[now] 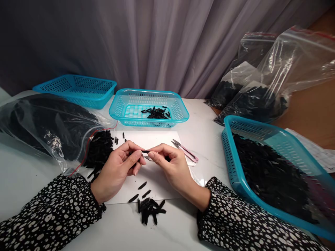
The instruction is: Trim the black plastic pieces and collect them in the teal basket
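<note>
Between both hands, over a white sheet (164, 184), is a small black strip (144, 151). My left hand (117, 167) pinches its left end between thumb and forefinger, the other fingers curled. On the other end, the thumb and forefinger of my right hand (171, 165) are closed. A silver metal tip (148, 158) shows under the right fingers, and what it belongs to is mostly hidden in that hand. A heap of black strips (99, 150) lies beside my left hand. Nearer to me is a smaller pile of black strips (150, 209). Pink-handled thread snips (185, 150) lie beyond my right hand.
A blue basket (149, 92) at the back holds some black strips; another blue basket (104, 99) stands left of it. A large plastic bag (47, 122) of black material bulges at left. At right are a fuller blue basket (227, 157) and clear zip bags (285, 62).
</note>
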The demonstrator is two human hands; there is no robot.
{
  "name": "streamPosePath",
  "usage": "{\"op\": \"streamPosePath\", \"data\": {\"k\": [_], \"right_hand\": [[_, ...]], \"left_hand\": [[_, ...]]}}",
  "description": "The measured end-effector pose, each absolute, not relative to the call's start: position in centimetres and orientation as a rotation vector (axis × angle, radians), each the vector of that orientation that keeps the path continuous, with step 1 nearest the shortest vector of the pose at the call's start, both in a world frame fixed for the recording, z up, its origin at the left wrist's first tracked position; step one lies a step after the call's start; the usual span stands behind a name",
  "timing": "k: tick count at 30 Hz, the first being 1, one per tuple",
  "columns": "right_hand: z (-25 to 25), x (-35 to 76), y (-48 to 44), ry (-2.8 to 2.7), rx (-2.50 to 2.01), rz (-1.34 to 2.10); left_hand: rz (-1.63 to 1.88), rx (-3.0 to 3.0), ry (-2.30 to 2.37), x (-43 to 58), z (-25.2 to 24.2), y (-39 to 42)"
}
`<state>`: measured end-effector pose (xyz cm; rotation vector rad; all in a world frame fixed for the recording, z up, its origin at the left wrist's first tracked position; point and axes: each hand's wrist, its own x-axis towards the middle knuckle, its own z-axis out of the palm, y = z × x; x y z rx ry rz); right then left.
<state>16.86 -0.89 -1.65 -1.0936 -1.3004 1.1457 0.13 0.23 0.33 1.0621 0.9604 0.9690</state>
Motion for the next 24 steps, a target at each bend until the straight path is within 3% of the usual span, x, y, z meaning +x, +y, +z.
{"op": "streamPosePath", "data": {"k": [4,11,17,24], "right_hand": [[-1.6,17.4,-0.7,-1.398,-1.047,1.160],[-1.1,18.6,-0.5,-2.177,-0.621,1.463],[-1.7,17.8,-0.4,-1.735,-1.079,1.016],[-2.2,17.2,-1.0,-1.673,-1.065,0.909]], "left_hand": [[1.033,0.984,0.977,0.0,0.3,0.5],[1.077,0.938,0.974,-0.1,0.4,0.7],[1.038,0.888,0.983,0.0,0.4,0.6],[1.011,0.897,0.944,0.0,0.3,0.2]]}}
